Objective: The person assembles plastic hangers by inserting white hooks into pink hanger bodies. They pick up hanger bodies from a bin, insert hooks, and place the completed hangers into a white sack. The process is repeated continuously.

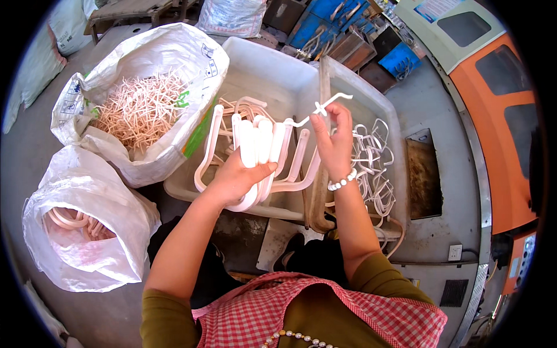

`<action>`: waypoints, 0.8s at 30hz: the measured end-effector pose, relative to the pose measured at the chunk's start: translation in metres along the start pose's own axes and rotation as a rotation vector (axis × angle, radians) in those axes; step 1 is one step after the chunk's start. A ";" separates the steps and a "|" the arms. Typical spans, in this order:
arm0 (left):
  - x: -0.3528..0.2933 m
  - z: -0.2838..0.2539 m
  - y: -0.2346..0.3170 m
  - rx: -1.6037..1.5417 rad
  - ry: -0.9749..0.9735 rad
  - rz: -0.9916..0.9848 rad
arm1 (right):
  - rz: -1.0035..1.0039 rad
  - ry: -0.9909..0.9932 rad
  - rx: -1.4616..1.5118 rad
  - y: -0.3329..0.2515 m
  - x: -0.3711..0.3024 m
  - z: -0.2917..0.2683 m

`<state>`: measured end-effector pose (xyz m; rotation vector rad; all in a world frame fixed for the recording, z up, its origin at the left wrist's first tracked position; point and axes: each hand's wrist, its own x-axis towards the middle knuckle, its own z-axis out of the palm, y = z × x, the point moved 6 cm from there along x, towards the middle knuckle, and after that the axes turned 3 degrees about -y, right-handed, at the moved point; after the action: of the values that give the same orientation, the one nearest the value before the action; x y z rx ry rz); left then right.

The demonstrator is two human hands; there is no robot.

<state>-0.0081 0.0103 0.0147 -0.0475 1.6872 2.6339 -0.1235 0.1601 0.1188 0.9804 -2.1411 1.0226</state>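
My left hand [237, 178] is closed round a bundle of pale U-shaped plastic handles [264, 142], held above the left tub. In my right hand [335, 142], a thin white plastic sprue [342, 95] is pinched between thumb and fingers. It has a small cross-shaped middle and curved arms. One arm reaches left to the top of the bundle; whether it is joined to a handle I cannot tell. Behind and below the bundle, more pale pink handles [210, 145] rest in the left white tub [264, 58].
The right tub [377, 95] holds tangled white plastic pieces [371, 156]. At left stand a woven sack [200, 49] of thin pinkish sprues [139, 110] and a white bag [87, 272] with pink handles [81, 223]. An orange and grey machine [493, 133] stands at right.
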 end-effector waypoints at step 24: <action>-0.002 -0.008 0.015 -0.142 -0.026 0.009 | -0.602 -0.463 -0.228 -0.018 0.027 -0.007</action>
<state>-0.0067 -0.0034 0.0255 -0.0065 1.4943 2.7439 -0.1231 0.1479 0.1504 1.7222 -2.0231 0.2693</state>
